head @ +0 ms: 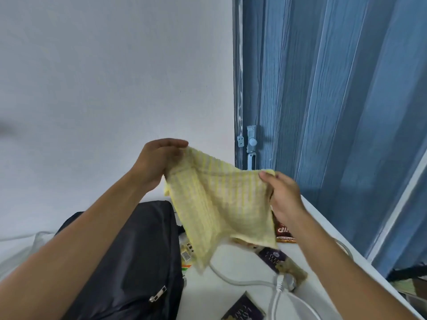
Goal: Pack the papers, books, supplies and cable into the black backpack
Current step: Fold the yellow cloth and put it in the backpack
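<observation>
A pale yellow striped cloth [219,204] hangs in the air above the white table [240,262]. My left hand [154,165] pinches its upper left corner and my right hand [284,197] pinches its upper right corner. The black backpack [138,262] lies on the table below my left forearm, with a metal zipper pull [158,294] on its front. A white cable [242,281] runs across the table under the cloth to a plug [283,282]. Two dark purple packets lie nearby: one [275,259] by the plug, one [245,308] at the bottom edge.
A red-brown snack packet [283,232] lies behind my right wrist. Small printed packets [187,252] sit beside the backpack's right side. A blue folding door [323,100] with a latch [251,140] stands at the right, a white wall to the left. The table's right edge runs diagonally.
</observation>
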Demonstrator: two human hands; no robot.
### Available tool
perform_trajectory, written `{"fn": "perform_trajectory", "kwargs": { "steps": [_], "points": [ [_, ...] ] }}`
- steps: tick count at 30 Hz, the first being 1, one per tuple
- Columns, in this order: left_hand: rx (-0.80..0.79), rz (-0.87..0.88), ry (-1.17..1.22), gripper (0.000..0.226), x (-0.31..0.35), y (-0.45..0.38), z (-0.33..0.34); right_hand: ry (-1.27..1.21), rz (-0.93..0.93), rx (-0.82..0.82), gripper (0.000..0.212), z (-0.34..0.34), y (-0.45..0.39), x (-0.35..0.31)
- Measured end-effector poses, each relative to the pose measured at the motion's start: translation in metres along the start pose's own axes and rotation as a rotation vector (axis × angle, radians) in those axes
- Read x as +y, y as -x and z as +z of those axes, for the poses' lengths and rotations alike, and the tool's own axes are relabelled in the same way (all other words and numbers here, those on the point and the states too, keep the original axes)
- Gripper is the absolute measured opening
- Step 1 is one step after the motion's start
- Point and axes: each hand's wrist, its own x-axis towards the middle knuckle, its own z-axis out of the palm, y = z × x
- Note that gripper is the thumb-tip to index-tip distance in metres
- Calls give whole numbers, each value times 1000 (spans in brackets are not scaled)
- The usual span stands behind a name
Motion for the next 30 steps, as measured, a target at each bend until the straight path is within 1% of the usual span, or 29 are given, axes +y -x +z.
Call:
{"fn": "perform_trajectory", "kwargs": {
  "steps": [3,6,8,9,11,13,15,16,18,20,21,22,24,27,30],
  "points": [
    [38,-6,-145,27,-11,-5,-15,110,8,18,21,-8,-18,-26],
    [36,-52,-114,25,-17,-7,-22,187,-61,49,38,-10,-29,-47],
    [48,-57,-92,21,-16,-9,-22,162,-77,2,44,-9,-32,-56],
    [42,-57,-85,20,-15,-10,-21,115,-70,-28,40,-9,-32,-61],
    [-35,-75,-39,25,-12,-11,-19,22,-34,-70,25,-9,-32,-67],
    [-138,-107,-7,44,-9,-12,-18,-14,1,-82,19,-9,-32,-71],
    [-211,-139,-85,63,-9,-15,-18,-21,15,-76,18,-10,-33,-73],
    [-243,-166,-146,67,-9,-16,-17,-18,16,-70,19,-10,-34,-74],
    [-299,-229,-290,66,-8,-18,-17,12,5,-55,19,-12,-36,-78],
    [-339,-278,-431,55,-7,-18,-15,61,-8,-46,20,-15,-39,-81],
    [-344,-297,-460,49,-6,-18,-14,80,-15,-50,20,-16,-40,-82],
    [-338,-316,-448,43,-6,-19,-13,93,-23,-55,21,-18,-40,-83],
    [-313,-350,-343,33,-6,-20,-11,115,-40,-63,22,-20,-40,-85],
    [-212,-330,-157,17,-6,-26,-9,148,-47,-77,28,-26,-39,-90],
    [-99,-306,159,11,-3,-34,-9,265,-48,-102,41,-29,-37,-96]
  ]
}}
